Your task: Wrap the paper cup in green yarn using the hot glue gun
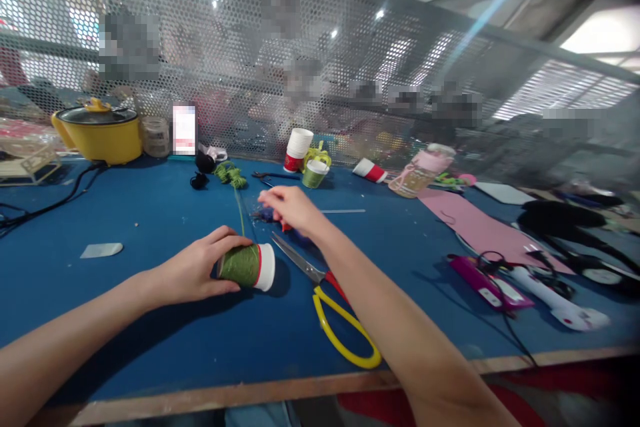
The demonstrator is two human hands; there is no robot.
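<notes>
My left hand (220,260) is closed round a paper cup (242,265) lying on its side, its wall wrapped in green yarn and its white rim facing right. A strand of green yarn (241,210) runs from the cup to a loose green bundle (230,175) further back. Above and right of the cup, my right hand (289,205) has its fingers curled together; what they hold, if anything, I cannot make out. Beneath that hand lies a dark blue and red object (267,215), partly hidden. Scissors (345,320) with yellow and red handles lie under my right forearm, blades partly open.
At the back stand a yellow electric pot (103,137), a glass jar (156,138), a lit phone (184,130), stacked paper cups (299,147) and a small green-wrapped cup (315,174). Rightward are a tipped cup (370,170), pink sheet (480,230), purple power strip (487,283) and white glue gun (555,300).
</notes>
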